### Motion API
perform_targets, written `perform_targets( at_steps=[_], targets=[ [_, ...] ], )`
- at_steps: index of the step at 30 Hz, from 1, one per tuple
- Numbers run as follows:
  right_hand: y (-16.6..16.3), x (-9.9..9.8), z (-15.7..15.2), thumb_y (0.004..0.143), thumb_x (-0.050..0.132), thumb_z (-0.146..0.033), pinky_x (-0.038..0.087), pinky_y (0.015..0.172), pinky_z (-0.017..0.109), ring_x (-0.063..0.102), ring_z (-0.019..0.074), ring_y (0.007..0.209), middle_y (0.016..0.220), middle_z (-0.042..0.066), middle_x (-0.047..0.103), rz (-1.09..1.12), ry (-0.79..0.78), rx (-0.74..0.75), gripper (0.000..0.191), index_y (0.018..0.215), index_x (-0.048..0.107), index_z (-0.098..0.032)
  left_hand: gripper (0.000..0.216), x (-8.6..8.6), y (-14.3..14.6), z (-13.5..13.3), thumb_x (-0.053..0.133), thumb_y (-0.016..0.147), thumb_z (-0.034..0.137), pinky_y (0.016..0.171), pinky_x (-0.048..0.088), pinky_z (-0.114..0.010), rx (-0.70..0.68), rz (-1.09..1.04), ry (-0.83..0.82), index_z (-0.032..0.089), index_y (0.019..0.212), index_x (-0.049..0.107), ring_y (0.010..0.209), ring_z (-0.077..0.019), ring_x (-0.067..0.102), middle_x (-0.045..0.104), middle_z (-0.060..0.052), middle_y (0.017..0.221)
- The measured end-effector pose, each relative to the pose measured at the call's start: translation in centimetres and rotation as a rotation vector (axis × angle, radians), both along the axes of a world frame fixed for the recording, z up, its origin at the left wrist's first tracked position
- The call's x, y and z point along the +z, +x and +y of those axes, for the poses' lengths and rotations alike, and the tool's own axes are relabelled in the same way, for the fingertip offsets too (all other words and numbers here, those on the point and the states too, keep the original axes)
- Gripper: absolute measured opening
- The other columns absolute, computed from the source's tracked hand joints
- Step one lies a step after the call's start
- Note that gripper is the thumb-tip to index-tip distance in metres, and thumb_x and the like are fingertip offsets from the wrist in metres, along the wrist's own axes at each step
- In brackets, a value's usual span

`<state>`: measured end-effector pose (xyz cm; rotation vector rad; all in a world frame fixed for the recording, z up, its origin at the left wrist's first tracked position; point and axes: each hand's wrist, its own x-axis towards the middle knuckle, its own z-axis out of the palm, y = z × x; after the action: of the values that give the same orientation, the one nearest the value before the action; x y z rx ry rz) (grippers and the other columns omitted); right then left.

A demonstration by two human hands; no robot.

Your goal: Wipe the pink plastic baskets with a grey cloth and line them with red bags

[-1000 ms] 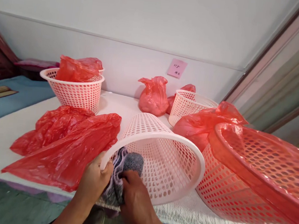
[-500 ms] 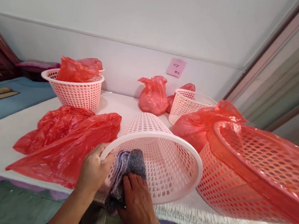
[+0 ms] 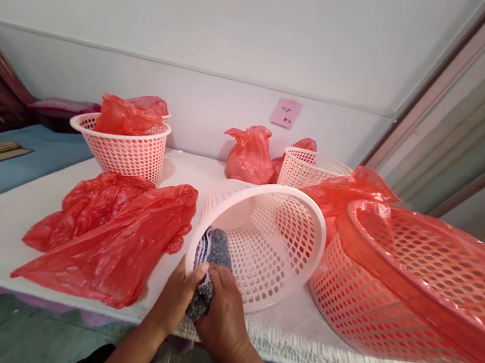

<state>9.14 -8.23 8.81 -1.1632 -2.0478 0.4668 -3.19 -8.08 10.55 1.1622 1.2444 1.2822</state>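
A white perforated basket [image 3: 274,248] lies tipped on its side near the table's front edge, mouth toward me. A grey knitted cloth [image 3: 213,259] with striped edges hangs over its lower rim, half inside. My left hand [image 3: 178,296] grips the rim at the bottom left, thumb up against the cloth. My right hand [image 3: 222,312] is closed on the cloth just below the rim, fingers curled over it. Both wrists come up from the bottom edge of the view.
Crumpled red plastic bags [image 3: 111,231] lie to the left. A large pink basket [image 3: 396,290] lined with red plastic stands close on the right. Two more baskets [image 3: 120,145] [image 3: 308,168] and a tied red bag [image 3: 249,156] sit by the wall. A white textured mat [image 3: 320,351] covers the front.
The basket has rolled so its mouth faces more upward and right. My left hand slid along the rim toward the right hand, and the cloth sits further out over the rim.
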Motion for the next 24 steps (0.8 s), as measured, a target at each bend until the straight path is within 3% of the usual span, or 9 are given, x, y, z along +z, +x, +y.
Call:
perform_targets(
  at_steps=[3, 6, 9, 12, 15, 19, 21, 24],
  targets=[
    [-0.1, 0.8, 0.2, 0.065, 0.053, -0.006, 0.043, 0.094, 0.039, 0.052, 0.0245, 0.105, 0.115, 0.009, 0.06, 0.096, -0.039, 0.118, 0.051, 0.115, 0.055, -0.018, 0.036, -0.8, 0.3, -0.2, 0.053, 0.089, 0.047, 0.1, 0.047, -0.037, -0.024, -0.232, -0.071, 0.016, 0.1, 0.067, 0.108, -0.0236, 0.064, 0.073, -0.008, 0.106],
    [0.3, 0.7, 0.6, 0.063, 0.051, -0.003, 0.04, 0.099, 0.038, 0.05, 0.0244, 0.112, 0.125, 0.009, 0.056, -0.01, -0.046, 0.221, 0.066, 0.127, 0.051, -0.019, 0.04, -1.0, -0.7, 0.1, 0.058, 0.086, 0.049, 0.105, 0.043, -0.038, 0.08, -0.219, -0.087, 0.016, 0.108, 0.066, 0.114, -0.0247, 0.061, 0.072, -0.007, 0.111],
    [1.0, -0.3, 1.5, 0.076, 0.049, -0.006, 0.042, 0.091, 0.041, 0.052, 0.0276, 0.104, 0.119, 0.011, 0.06, -0.29, -0.002, 0.119, 0.049, 0.123, 0.057, -0.02, 0.048, -0.7, -1.6, 0.5, 0.058, 0.085, 0.05, 0.103, 0.044, -0.04, 0.181, -0.069, -0.066, 0.014, 0.116, 0.063, 0.115, -0.0276, 0.06, 0.071, -0.01, 0.112],
    [2.0, -1.6, 3.4, 0.082, 0.046, -0.008, 0.043, 0.083, 0.042, 0.054, 0.0301, 0.097, 0.104, 0.015, 0.063, -0.446, -0.04, -0.09, 0.031, 0.104, 0.066, -0.018, 0.048, -0.3, -1.7, 0.4, 0.054, 0.087, 0.049, 0.098, 0.047, -0.039, 0.129, 0.084, -0.033, 0.014, 0.119, 0.062, 0.11, -0.0271, 0.062, 0.071, -0.01, 0.113],
    [2.8, -2.5, 5.4, 0.081, 0.044, -0.004, 0.043, 0.081, 0.041, 0.056, 0.0288, 0.093, 0.098, 0.016, 0.063, -0.336, -0.113, -0.266, 0.029, 0.091, 0.067, -0.017, 0.044, 0.1, -1.2, 0.0, 0.05, 0.088, 0.046, 0.099, 0.046, -0.038, 0.049, 0.216, 0.018, 0.016, 0.119, 0.062, 0.11, -0.0262, 0.062, 0.069, -0.01, 0.118],
    [1.7, -2.8, 6.9, 0.074, 0.045, -0.002, 0.047, 0.08, 0.036, 0.061, 0.0259, 0.092, 0.101, 0.013, 0.064, -0.144, -0.135, -0.279, 0.036, 0.101, 0.065, -0.017, 0.038, 0.5, -0.6, -0.3, 0.049, 0.087, 0.044, 0.103, 0.042, -0.038, 0.061, 0.295, 0.058, 0.017, 0.109, 0.064, 0.114, -0.0273, 0.059, 0.069, -0.01, 0.111],
    [0.2, -2.8, 7.2, 0.073, 0.045, -0.002, 0.048, 0.083, 0.032, 0.062, 0.022, 0.097, 0.104, 0.009, 0.066, -0.015, -0.126, -0.241, 0.043, 0.108, 0.062, -0.018, 0.03, 0.6, -0.6, -0.4, 0.046, 0.087, 0.039, 0.096, 0.046, -0.037, 0.07, 0.332, 0.048, 0.018, 0.096, 0.065, 0.101, -0.0267, 0.063, 0.071, -0.008, 0.095],
    [-1.7, -2.5, 7.4, 0.072, 0.049, -0.006, 0.048, 0.088, 0.031, 0.061, 0.0203, 0.102, 0.109, 0.007, 0.066, 0.177, -0.062, -0.181, 0.048, 0.118, 0.057, -0.018, 0.02, 0.7, -0.9, -0.7, 0.042, 0.083, 0.028, 0.072, 0.05, -0.032, 0.044, 0.437, 0.028, 0.021, 0.08, 0.06, 0.075, -0.0221, 0.06, 0.064, -0.002, 0.074]
  ],
)
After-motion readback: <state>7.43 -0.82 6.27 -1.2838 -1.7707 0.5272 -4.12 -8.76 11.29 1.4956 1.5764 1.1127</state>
